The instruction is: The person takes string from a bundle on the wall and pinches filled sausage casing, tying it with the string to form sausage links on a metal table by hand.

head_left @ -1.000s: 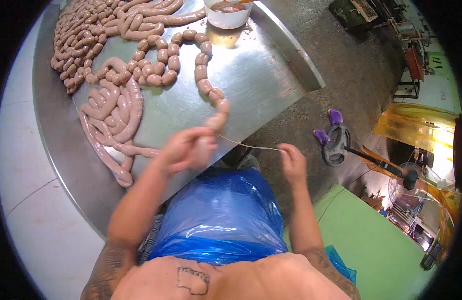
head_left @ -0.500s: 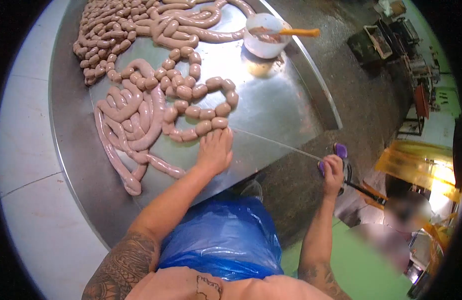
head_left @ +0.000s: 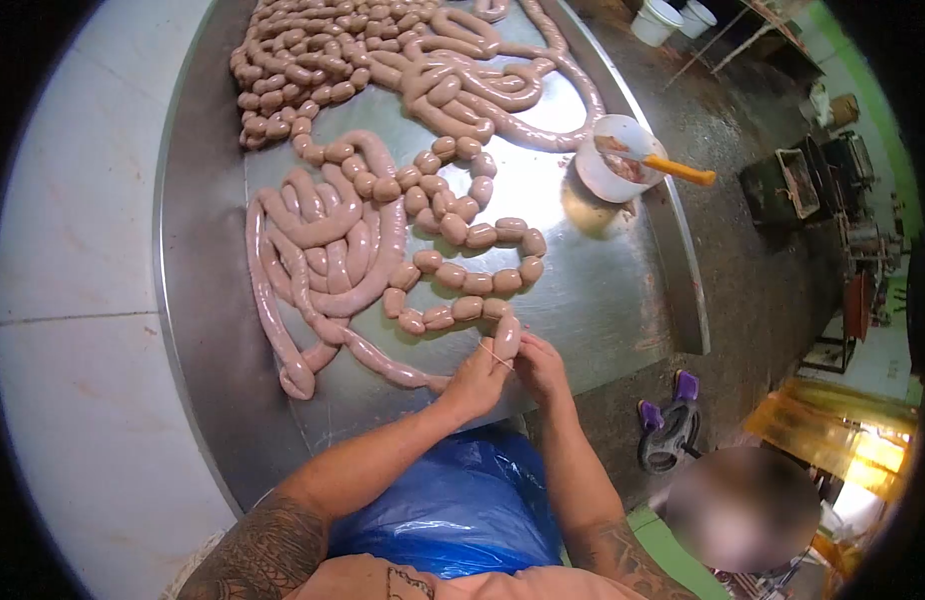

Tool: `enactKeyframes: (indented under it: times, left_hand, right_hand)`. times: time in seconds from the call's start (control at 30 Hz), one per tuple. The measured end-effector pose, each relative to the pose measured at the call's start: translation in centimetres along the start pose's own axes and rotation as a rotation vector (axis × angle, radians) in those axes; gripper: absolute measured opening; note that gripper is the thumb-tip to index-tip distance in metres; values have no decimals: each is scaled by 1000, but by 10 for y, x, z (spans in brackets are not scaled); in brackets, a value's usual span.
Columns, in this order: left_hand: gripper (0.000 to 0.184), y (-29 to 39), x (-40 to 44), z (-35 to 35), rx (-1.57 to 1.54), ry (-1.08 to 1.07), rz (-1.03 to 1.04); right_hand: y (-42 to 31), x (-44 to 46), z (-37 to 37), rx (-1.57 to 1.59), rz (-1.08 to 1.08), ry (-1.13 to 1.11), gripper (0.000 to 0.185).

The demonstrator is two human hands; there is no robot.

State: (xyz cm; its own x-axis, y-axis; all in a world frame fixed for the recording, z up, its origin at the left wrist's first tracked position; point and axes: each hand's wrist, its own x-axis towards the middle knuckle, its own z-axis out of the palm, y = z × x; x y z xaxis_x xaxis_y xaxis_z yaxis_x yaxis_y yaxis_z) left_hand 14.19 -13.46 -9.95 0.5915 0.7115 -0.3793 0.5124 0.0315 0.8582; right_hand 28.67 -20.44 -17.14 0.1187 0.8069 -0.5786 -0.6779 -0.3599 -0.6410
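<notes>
My left hand (head_left: 475, 382) is closed at the near end of a chain of short sausage links (head_left: 480, 236), its fingers around the casing below the last link (head_left: 506, 338). My right hand (head_left: 543, 368) has its fingers pressed together against the other side of that link. A thin pale string (head_left: 498, 355) crosses between the two hands at the link and runs to the right fingers; its further course is hidden. Left of the chain lies a coil of long untied sausage (head_left: 328, 245), one end trailing to beside my left wrist.
The steel table (head_left: 603, 300) has a raised rim. At its far side lie a heap of tied links (head_left: 293, 60) and long sausage coils (head_left: 463, 90). A white tub (head_left: 608, 185) holds an orange-handled tool (head_left: 683, 172). A person (head_left: 743, 505) is at the lower right.
My right hand has come in from the far right, where it held the string stretched out, to the link beside my left hand. The camera view has shifted, so the table appears further right and lower.
</notes>
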Motion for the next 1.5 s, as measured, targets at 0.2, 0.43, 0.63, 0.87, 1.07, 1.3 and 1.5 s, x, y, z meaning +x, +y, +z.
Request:
enactKeyframes:
  times: [0.2, 0.43, 0.63, 0.87, 1.07, 1.3, 1.5]
  left_hand:
    - [39, 17, 12, -31, -197, -257, -308]
    - [29, 17, 29, -9, -299, -401, -307]
    - [28, 6, 18, 6, -212, -260, -79]
    - [26, 47, 2, -45, -342, -430, -321]
    - [26, 35, 1, -52, -586, -505, -390]
    - [23, 52, 9, -28, -196, -356, -297]
    - [22, 6, 30, 14, -120, -257, -120]
  right_hand:
    - [-11, 20, 52, -168, 58, -52, 31]
    - [-92, -103, -20, -1403, -604, 108, 11]
    - [-68, -52, -21, -740, -683, -10, 27]
    - [-25, 4, 69, 229, 48, -166, 32]
    - [-21, 9, 41, 230, 179, -498, 25]
    - [-41, -38, 15, -948, -551, 59, 14]
    - [-54, -114, 3, 59, -331, -63, 10]
